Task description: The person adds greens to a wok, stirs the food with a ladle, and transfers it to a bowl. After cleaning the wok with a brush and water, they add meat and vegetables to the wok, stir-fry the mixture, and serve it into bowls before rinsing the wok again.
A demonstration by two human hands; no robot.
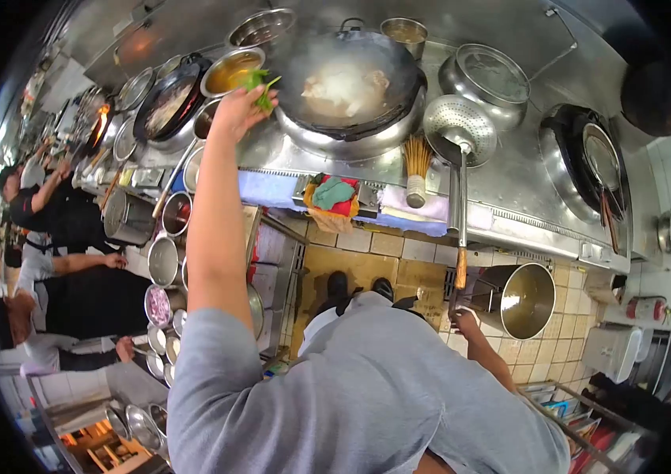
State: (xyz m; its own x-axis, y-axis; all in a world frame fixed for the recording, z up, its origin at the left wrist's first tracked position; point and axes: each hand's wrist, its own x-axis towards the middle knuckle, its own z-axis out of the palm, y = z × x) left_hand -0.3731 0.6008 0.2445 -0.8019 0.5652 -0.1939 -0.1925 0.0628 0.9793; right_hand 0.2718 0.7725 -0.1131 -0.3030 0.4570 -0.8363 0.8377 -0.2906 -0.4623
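1. Left arm extended forward; left hand [242, 114] raised just beside the wok [400, 63], fingers closed on green leaves [256, 80].
2. Leaves protrude past the fingertips, at the wok's left.
3. Right arm lowered; right hand [466, 322] near the pot [495, 286]; grip cannot be determined, view being small.

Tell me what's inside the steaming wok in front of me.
Inside the wok sits a whitish mass of food with light-brown pieces at its edges. Haze blurs the detail, and the wok's surface beneath that food is covered, so I can't see it.
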